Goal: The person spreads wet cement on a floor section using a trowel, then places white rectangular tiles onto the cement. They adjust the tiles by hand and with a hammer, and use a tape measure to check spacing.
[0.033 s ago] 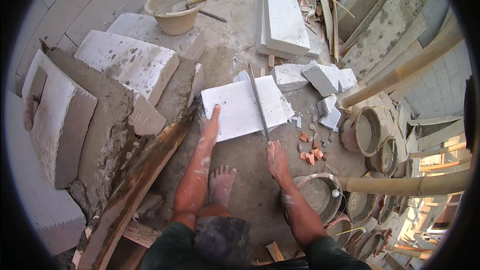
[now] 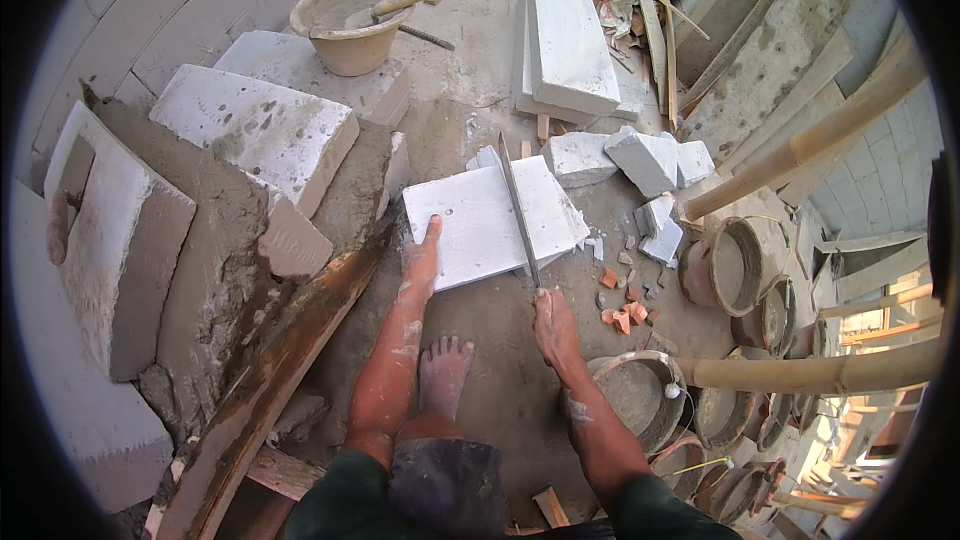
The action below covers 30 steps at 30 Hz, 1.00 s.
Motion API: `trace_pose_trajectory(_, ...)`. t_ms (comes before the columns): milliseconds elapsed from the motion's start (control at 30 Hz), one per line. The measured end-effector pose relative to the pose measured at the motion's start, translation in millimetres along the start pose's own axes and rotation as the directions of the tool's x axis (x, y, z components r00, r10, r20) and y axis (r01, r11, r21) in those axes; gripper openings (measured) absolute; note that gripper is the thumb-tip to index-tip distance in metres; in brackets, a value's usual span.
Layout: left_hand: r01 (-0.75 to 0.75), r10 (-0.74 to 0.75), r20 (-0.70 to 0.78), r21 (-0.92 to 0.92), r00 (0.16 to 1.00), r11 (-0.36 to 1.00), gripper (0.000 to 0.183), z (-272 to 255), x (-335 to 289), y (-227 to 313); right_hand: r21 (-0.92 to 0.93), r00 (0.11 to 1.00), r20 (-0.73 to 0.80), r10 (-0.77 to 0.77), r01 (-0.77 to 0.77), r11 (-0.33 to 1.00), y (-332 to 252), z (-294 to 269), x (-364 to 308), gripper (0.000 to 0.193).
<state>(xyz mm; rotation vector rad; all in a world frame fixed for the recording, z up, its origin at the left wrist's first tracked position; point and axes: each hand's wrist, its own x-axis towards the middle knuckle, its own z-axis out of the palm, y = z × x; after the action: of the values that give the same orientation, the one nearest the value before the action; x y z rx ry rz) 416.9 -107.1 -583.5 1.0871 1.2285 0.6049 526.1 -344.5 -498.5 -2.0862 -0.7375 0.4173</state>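
A pale lightweight concrete block (image 2: 460, 225) lies tilted over another piece that shows beneath it, on the grey floor in front of me. My left hand (image 2: 422, 255) grips its left end, thumb on top and fingers hidden at the side. In my right hand (image 2: 555, 325), closed near the block's near edge, is the handle end of a long-bladed cutting tool (image 2: 518, 202). The narrow dark blade lies across the block's top, tip pointing away from me. Seen almost edge-on, it could be a saw or a machete. My bare foot (image 2: 446, 375) is below the block.
Broken block pieces (image 2: 642, 158) and orange brick bits (image 2: 624, 318) lie to the right. Beyond stand stacked blocks (image 2: 572, 40). Several buckets (image 2: 722, 265) and bamboo poles (image 2: 800, 372) line the right side. Left are mortared blocks (image 2: 255, 130), a wooden plank (image 2: 285, 380) and a mortar basin (image 2: 350, 50).
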Motion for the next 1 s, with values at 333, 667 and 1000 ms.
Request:
trace_pose_trajectory(333,0.067,-0.067,-0.027,0.014,0.997,0.998,0.086,2,6,-12,0.717,0.862,-0.491,-0.126,0.482,0.504,-94,-86,27,0.080)
trace_pose_trajectory(667,0.075,-0.073,-0.044,0.041,0.996,0.996,0.088,2,-13,6,0.113,0.994,0.038,0.098,-0.102,0.988,-15,-21,-3,0.055)
trace_pose_trajectory(1000,0.126,-0.125,0.019,-0.045,0.992,0.991,0.076,3,-4,-1,0.380,0.975,-0.174,-0.136,0.194,0.904,-31,-22,8,0.051)
